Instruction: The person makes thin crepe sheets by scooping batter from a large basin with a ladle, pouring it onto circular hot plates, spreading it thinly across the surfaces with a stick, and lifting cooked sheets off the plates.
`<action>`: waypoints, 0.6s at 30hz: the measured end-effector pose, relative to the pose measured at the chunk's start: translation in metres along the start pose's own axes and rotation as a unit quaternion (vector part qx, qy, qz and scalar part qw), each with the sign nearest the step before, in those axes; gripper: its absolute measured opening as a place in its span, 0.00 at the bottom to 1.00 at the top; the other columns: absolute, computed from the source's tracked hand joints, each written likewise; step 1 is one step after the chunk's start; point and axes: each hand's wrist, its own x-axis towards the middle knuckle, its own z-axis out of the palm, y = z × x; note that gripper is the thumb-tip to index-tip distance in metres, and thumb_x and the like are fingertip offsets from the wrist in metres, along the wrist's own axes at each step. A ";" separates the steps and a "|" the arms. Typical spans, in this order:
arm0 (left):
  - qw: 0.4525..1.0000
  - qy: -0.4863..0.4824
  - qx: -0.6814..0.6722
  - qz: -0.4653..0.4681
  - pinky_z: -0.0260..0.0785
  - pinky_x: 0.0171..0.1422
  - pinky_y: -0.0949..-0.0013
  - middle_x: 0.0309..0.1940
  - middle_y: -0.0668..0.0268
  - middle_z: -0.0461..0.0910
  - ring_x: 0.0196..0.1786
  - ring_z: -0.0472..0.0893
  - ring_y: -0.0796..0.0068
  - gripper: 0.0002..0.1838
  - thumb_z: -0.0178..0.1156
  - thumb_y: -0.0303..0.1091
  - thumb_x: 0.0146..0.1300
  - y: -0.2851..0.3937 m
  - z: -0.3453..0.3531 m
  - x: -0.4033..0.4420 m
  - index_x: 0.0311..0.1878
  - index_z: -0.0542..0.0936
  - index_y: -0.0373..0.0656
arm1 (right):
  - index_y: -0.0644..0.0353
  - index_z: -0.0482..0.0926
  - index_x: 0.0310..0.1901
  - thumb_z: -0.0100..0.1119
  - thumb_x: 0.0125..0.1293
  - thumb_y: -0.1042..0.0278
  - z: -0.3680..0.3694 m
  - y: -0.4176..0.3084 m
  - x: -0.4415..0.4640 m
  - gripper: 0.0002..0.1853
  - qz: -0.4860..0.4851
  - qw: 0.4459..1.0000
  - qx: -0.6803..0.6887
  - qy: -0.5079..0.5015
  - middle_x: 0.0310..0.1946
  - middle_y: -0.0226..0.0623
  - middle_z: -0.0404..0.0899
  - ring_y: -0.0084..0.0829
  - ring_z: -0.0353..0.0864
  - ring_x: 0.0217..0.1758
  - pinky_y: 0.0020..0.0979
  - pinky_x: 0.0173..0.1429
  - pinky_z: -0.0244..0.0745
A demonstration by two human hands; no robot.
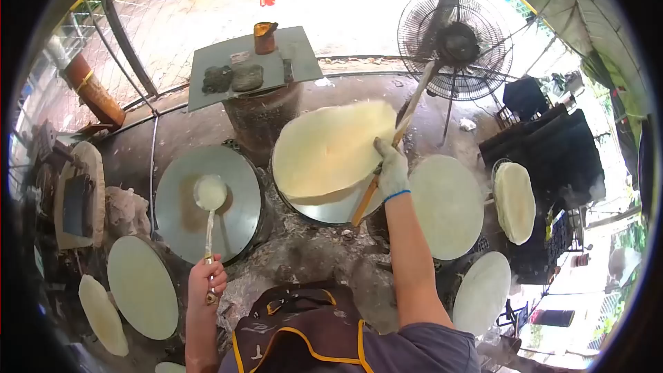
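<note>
My left hand (208,281) is closed around the handle of a ladle (209,224), whose bowl holds pale batter above the left round griddle (238,166). A browner patch shows on that griddle beneath the bowl. My right hand (394,169), in a whitish work glove with a blue cuff, grips a long wooden stick (366,200). Its thumb lies at the edge of a large, thin, pale pancake (328,148), which is partly off the middle griddle (349,212). Whether the fingers also pinch the pancake is hidden.
Pale round sheets lie on griddles at right (445,207), lower right (483,293) and lower left (141,287). Stacked pancakes (514,204) stand far right. A fan (457,43) stands behind, beside a board (300,55) on a drum, with dark cloths (246,78) and a can (264,39).
</note>
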 end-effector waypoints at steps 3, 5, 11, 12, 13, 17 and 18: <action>1.000 -0.001 0.007 -0.002 0.50 0.16 0.79 0.20 0.70 0.63 0.15 0.60 0.85 0.13 0.50 0.22 0.60 -0.006 0.010 -0.015 0.49 0.68 0.36 | 0.63 0.73 0.54 0.65 0.61 0.66 0.000 -0.012 -0.031 0.21 0.008 0.999 0.053 0.001 0.43 0.36 0.80 0.31 0.81 0.44 0.30 0.47 0.80; 1.000 -0.012 0.006 -0.002 0.50 0.16 0.79 0.20 0.69 0.64 0.15 0.60 0.85 0.13 0.50 0.21 0.60 -0.024 0.030 -0.016 0.49 0.68 0.35 | 0.63 0.74 0.53 0.64 0.62 0.66 -0.039 -0.029 -0.029 0.20 -0.012 0.997 0.081 -0.004 0.43 0.36 0.80 0.31 0.81 0.43 0.31 0.47 0.80; 1.000 -0.014 0.024 -0.015 0.54 0.16 0.79 0.21 0.70 0.64 0.15 0.61 0.85 0.10 0.50 0.22 0.63 -0.093 0.092 -0.021 0.47 0.69 0.34 | 0.65 0.75 0.51 0.61 0.65 0.65 -0.236 -0.161 -0.022 0.17 -0.046 0.997 -0.064 0.001 0.41 0.36 0.82 0.30 0.83 0.39 0.30 0.45 0.81; 1.000 -0.014 0.022 -0.017 0.54 0.16 0.80 0.21 0.70 0.64 0.16 0.61 0.85 0.10 0.50 0.22 0.63 -0.108 0.106 -0.021 0.47 0.69 0.34 | 0.66 0.75 0.52 0.61 0.63 0.66 -0.248 -0.202 -0.035 0.18 -0.051 0.996 -0.073 0.009 0.39 0.37 0.82 0.31 0.83 0.37 0.30 0.44 0.81; 0.999 -0.017 0.025 -0.024 0.54 0.16 0.80 0.21 0.71 0.64 0.16 0.61 0.85 0.10 0.50 0.22 0.63 -0.124 0.122 -0.020 0.48 0.69 0.34 | 0.67 0.75 0.52 0.62 0.62 0.68 -0.264 -0.242 -0.043 0.18 -0.057 0.995 -0.083 0.024 0.38 0.38 0.82 0.32 0.82 0.34 0.30 0.43 0.82; 0.992 -0.091 -0.069 -0.057 0.56 0.15 0.80 0.21 0.71 0.62 0.16 0.61 0.85 0.10 0.48 0.24 0.65 -0.180 0.168 -0.007 0.49 0.70 0.32 | 0.68 0.78 0.41 0.61 0.59 0.69 -0.360 -0.372 -0.024 0.12 -0.204 0.897 -0.385 0.073 0.34 0.32 0.81 0.26 0.81 0.33 0.28 0.38 0.76; 0.990 -0.098 -0.068 -0.070 0.55 0.15 0.81 0.21 0.71 0.63 0.16 0.61 0.86 0.10 0.48 0.24 0.65 -0.191 0.182 -0.006 0.48 0.69 0.32 | 0.67 0.79 0.40 0.62 0.58 0.69 -0.378 -0.387 -0.021 0.12 -0.268 0.846 -0.454 0.076 0.34 0.34 0.82 0.28 0.81 0.33 0.30 0.39 0.75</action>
